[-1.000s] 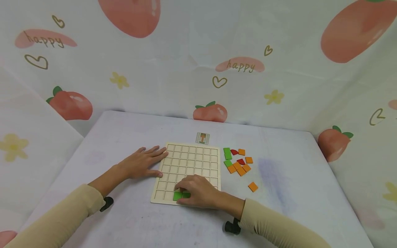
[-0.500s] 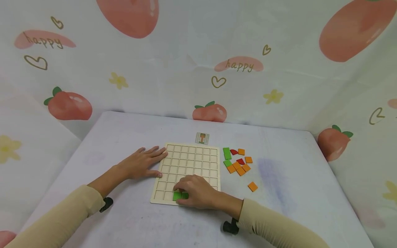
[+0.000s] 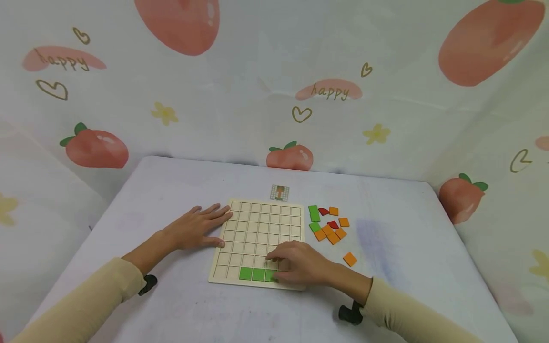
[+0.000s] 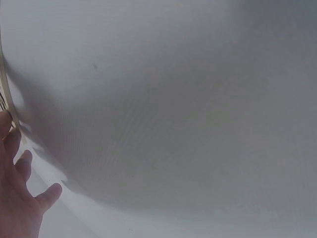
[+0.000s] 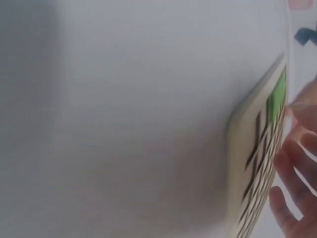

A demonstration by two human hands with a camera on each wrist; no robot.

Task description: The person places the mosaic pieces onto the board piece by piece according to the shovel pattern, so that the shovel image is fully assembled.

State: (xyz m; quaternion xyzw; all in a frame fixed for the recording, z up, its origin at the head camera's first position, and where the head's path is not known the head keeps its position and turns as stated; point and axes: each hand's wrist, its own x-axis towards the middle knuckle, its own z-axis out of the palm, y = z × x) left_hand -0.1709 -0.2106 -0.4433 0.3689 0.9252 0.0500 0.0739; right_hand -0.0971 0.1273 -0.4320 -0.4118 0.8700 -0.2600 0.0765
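On the table lies a pale wooden grid board (image 3: 250, 224). Three green square tiles (image 3: 258, 274) sit side by side in its front row, the rightmost partly covered by my right thumb. My right hand (image 3: 304, 264) hovers over the board's front right part, fingers loosely bent, with nothing seen between them. In the right wrist view its fingers (image 5: 295, 186) are spread beside the board and a green tile (image 5: 277, 99). My left hand (image 3: 195, 228) lies with spread fingers, its fingertips and thumb touching the board's left edge. The left wrist view shows those fingers (image 4: 25, 166) at the board's rim.
To the board's right lie loose orange tiles (image 3: 333, 237), green tiles (image 3: 314, 213) and red curved pieces (image 3: 333, 224). One orange tile (image 3: 350, 259) sits apart, nearer the front. Behind the board is a small pattern card (image 3: 279, 192). A printed cloth (image 3: 240, 95) hangs behind the white table (image 3: 171, 305).
My right hand has moved right along the board's front row, uncovering more of the green tiles. My left hand has stayed at the board's left edge.
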